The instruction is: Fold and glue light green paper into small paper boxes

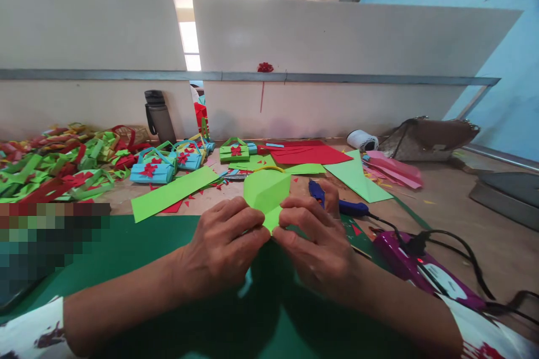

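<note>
Both my hands meet over the green cutting mat (160, 241), pinching a piece of bright green paper (267, 188). My left hand (229, 241) grips its lower left edge, fingers pressed together. On the other side, my right hand (318, 241) is closed on the lower right edge. A crease runs across the paper, which stands raised between my fingers; its lower edge is partly hidden by them. Just beyond my right hand lies a blue glue gun (352, 208). A long green paper strip (174, 193) rests past my left hand.
Small folded paper bags (152, 171) stand behind, beside a heap of coloured paper pieces (80, 165) and a dark bottle (160, 118). Red sheets (314, 152) lie at the back. A purple power strip (429, 269) with black cables sits right, near a handbag (429, 139).
</note>
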Action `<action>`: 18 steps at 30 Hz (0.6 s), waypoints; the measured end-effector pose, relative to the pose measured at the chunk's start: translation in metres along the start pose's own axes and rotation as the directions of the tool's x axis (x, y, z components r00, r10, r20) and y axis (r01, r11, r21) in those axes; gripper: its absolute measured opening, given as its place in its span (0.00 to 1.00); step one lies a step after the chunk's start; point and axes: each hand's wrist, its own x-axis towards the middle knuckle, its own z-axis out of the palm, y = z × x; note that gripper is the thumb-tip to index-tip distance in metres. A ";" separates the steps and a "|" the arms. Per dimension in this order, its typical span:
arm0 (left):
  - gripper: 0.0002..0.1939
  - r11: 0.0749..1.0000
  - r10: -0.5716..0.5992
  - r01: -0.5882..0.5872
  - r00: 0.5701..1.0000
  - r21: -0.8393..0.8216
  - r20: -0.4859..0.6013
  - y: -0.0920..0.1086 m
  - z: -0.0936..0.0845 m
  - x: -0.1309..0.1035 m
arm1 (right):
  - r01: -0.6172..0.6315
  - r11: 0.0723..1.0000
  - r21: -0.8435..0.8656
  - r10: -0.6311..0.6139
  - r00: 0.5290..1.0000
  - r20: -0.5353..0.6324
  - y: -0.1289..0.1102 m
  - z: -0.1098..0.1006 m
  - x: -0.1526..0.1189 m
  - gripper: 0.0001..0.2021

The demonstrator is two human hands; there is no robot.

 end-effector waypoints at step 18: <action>0.09 0.989 -0.046 0.039 0.998 -0.142 -0.044 -0.004 -0.004 -0.001 | -0.041 0.999 0.023 0.041 0.999 -0.021 0.006 -0.003 -0.006 0.08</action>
